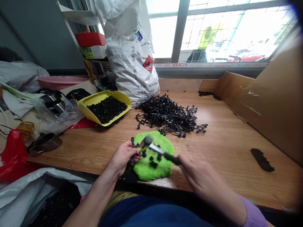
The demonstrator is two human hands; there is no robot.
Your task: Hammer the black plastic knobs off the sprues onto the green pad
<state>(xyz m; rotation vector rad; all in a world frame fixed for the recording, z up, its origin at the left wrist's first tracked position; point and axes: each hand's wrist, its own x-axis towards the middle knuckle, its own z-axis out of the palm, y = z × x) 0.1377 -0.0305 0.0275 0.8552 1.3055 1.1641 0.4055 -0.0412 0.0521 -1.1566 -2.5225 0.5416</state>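
My right hand (201, 176) is wrapped round the black grip of a small mallet (156, 148). The mallet's dark head is blurred and hangs over the left part of a green cloth (152, 173). At the cloth's left edge, my left hand (124, 156) pinches a black plastic part (133, 161) with round ends. Its fingers lie close beside the mallet head and hide some of the part. Several small black pegs (159, 158) with round caps stand or lie on the cloth. Whether the mallet touches the part, I cannot tell.
Behind the cloth lies a heap of black plastic parts (168, 113). Left of it, a yellow scoop (113, 122) holds small black pieces. A large white sack (132, 60) stands at the back. A dark flat piece (262, 160) rests at right, near a wooden board (272, 104).
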